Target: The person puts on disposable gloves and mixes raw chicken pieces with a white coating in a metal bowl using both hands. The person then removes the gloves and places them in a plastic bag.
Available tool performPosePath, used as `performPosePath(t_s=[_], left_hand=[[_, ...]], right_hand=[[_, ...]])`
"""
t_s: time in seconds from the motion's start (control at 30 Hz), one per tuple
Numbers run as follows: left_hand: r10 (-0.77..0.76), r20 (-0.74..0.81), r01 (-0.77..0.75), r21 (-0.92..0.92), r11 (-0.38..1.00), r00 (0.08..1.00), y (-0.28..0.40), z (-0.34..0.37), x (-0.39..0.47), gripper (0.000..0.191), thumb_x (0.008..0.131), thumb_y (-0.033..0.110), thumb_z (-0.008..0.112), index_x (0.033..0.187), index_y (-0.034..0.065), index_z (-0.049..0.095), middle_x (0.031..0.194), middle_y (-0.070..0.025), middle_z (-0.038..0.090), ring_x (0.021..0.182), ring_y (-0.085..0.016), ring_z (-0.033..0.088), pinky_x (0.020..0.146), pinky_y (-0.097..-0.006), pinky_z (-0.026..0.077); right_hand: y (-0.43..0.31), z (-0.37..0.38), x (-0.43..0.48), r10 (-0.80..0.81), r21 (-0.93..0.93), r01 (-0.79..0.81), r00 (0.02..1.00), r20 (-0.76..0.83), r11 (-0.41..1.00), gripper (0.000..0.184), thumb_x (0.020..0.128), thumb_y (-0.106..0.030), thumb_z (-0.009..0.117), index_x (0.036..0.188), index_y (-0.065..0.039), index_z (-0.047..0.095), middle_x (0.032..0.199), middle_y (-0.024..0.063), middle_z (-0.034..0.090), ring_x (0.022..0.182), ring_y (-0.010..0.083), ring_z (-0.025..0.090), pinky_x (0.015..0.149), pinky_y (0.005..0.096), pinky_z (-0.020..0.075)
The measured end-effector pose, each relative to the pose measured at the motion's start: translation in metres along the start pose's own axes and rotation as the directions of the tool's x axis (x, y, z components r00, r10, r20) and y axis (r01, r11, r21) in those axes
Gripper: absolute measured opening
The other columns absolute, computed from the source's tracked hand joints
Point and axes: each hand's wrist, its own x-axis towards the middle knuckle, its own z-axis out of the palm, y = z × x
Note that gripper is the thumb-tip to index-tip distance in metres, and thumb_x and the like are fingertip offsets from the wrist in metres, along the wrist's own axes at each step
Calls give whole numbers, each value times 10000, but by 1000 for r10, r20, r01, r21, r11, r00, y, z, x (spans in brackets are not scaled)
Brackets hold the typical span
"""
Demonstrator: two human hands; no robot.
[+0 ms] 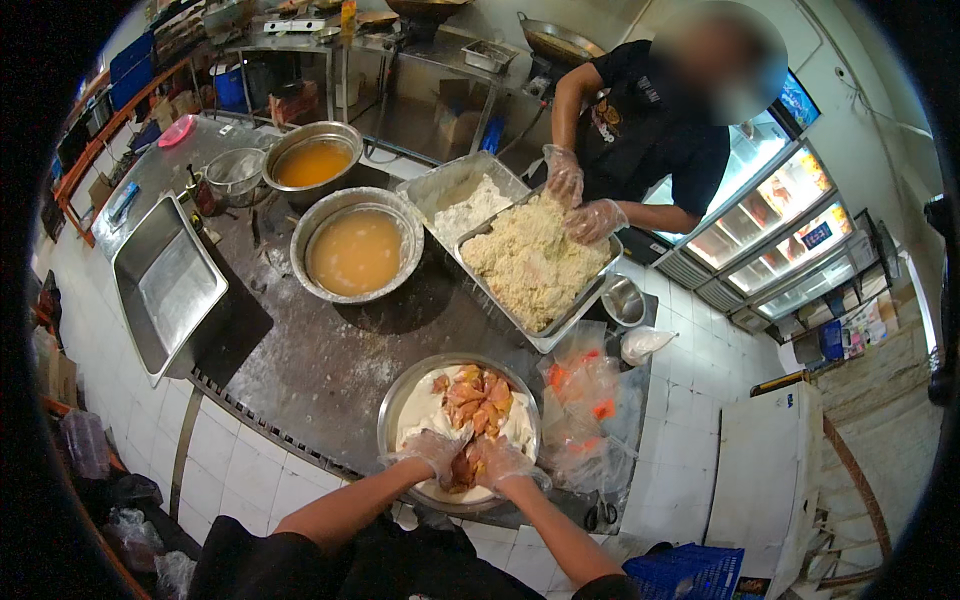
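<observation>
Before me a round metal bowl holds pale batter with raw chicken pieces heaped on it. My left hand, in a clear plastic glove, is at the bowl's near left side, its fingers against the chicken. Across from it my right hand, gloved likewise, rests on the near right pieces. Darker pieces of meat lie between both hands; the fingertips are partly hidden in the food. Past the bowl, a metal tray is heaped with crumbly breading, and beside it a container holds white flour.
Opposite, a co-worker's gloved hands are in the breading. Two bowls of cloudy orange-brown liquid stand farther left, near a deep metal pan. Plastic bags and scissors lie at right. A blue crate is below the table.
</observation>
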Motion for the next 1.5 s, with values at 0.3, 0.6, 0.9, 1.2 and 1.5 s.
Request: performPosePath(t_s=[0.3, 0.6, 0.9, 1.2, 1.5], left_hand=[[61, -74, -54, 96, 994, 995, -10, 15, 31, 691, 740, 254, 721, 1394, 173, 513, 1048, -170, 712, 956, -354, 697, 806, -480, 552], [33, -337, 14, 133, 991, 941, -30, 37, 46, 392, 951, 180, 507, 1336, 196, 581, 1011, -161, 708, 914, -347, 703, 750, -472, 569], [45, -359, -58, -24, 998, 932, -32, -7, 29, 300, 919, 268, 561, 1167, 126, 654, 973, -218, 691, 972, -370, 684, 803, -479, 555], [-18, -28, 20, 95, 995, 999, -12, -12, -11, 525, 829, 180, 682, 1340, 231, 575, 1086, -159, 695, 1037, -348, 679, 836, -464, 562], [-48, -33, 51, 108, 993, 998, -25, 32, 38, 532, 666, 214, 849, 1163, 100, 697, 1116, -141, 713, 1084, -313, 668, 870, -416, 554]], right_hand=[[8, 42, 61, -1, -185, -69, 936, -351, 980, 235, 833, -191, 697, 987, -13, 696, 1034, 206, 673, 979, 357, 664, 862, 447, 548], [21, -9, 52, 81, 5, -82, 979, -188, 997, 275, 867, -204, 637, 1077, -33, 683, 1029, 216, 693, 963, 401, 672, 854, 471, 545], [30, 3, -10, -9, 49, 36, 883, -469, 998, 455, 877, -242, 589, 1303, -82, 569, 1127, 230, 653, 1027, 436, 629, 869, 502, 523], [-12, 37, -15, -47, -209, 30, 996, -76, 978, 748, 845, -295, 628, 1504, -103, 332, 1253, 265, 580, 1065, 411, 648, 891, 481, 539], [-16, 50, 36, 71, -302, -38, 993, 98, 952, 735, 817, -316, 667, 1431, -5, 408, 1331, 219, 576, 1196, 347, 602, 968, 451, 498]])
